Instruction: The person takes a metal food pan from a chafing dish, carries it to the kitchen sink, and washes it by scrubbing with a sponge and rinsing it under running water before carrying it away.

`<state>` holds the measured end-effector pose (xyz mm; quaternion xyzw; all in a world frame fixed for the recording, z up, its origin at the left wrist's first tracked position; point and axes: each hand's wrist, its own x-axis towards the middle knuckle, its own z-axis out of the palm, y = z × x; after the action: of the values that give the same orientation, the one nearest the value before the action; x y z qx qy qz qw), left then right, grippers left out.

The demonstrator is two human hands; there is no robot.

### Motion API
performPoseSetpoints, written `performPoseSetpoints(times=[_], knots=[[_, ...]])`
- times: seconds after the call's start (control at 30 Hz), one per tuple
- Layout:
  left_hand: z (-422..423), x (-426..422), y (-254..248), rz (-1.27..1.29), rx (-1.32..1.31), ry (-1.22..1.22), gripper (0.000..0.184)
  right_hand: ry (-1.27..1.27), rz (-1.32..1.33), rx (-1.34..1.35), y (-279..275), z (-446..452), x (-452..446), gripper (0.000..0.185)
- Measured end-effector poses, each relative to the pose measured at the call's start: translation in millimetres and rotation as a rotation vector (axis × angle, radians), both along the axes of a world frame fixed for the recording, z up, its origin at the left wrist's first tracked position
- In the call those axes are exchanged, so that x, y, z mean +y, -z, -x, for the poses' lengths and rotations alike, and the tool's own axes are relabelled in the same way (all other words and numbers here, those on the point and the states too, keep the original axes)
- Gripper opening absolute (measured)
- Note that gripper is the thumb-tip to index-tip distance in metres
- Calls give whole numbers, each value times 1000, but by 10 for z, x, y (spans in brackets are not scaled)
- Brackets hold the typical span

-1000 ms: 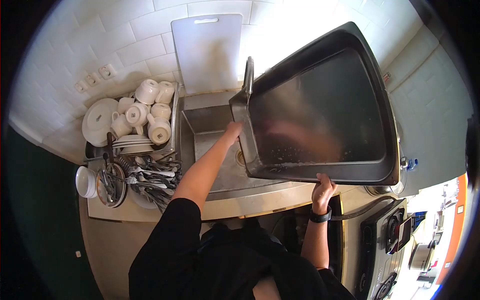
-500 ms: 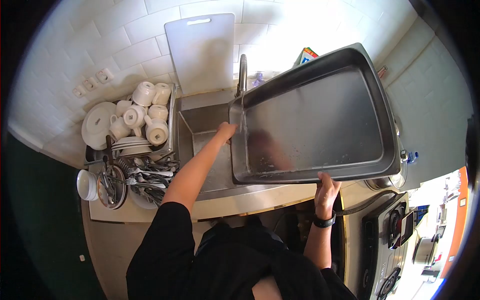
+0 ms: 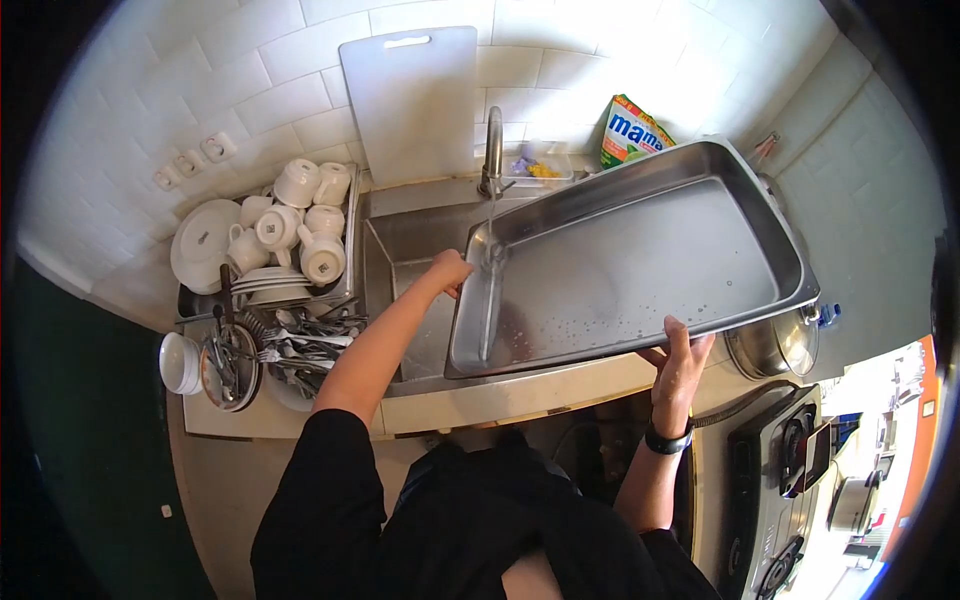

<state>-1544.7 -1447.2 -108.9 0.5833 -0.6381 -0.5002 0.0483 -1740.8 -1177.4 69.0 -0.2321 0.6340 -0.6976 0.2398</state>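
Observation:
A large rectangular metal pan (image 3: 630, 260) is tilted over the sink (image 3: 425, 340), its left end lower. Water from the faucet (image 3: 494, 150) runs into its left end, and drops dot its floor. My left hand (image 3: 450, 272) grips the pan's left rim. At the front rim, toward the right, my right hand (image 3: 678, 360) holds the pan with the thumb on top and the fingers underneath.
Left of the sink, a rack holds white mugs (image 3: 297, 183) and plates (image 3: 205, 245), with cutlery (image 3: 305, 345) and bowls (image 3: 180, 363) before it. A white cutting board (image 3: 412, 110), a green packet (image 3: 632, 133), a glass lid (image 3: 790, 345) and a stove (image 3: 780, 490) are also there.
The pan has come down at its back and right side, showing the green packet and a small tray behind it. My right hand has moved slightly right with the rim.

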Motion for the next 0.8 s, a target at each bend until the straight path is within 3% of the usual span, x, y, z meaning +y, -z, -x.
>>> performPoseSetpoints(times=[0.07,0.37,0.47,0.77,0.8], knots=[[-20,-58,121,103,-103,113,20,-4,-26,0,-33,-4,-1,54],[-90,134,237,89,-53,105,20,92,-48,79,-96,28,25,38],[-51,280,60,83,-15,83,20,34,-81,61,-180,88,76,47],[-269,239,15,80,-44,97,19,-33,-54,2,-175,128,165,47],[-357,215,14,113,-71,182,19,-54,-55,-20,-159,125,169,47]])
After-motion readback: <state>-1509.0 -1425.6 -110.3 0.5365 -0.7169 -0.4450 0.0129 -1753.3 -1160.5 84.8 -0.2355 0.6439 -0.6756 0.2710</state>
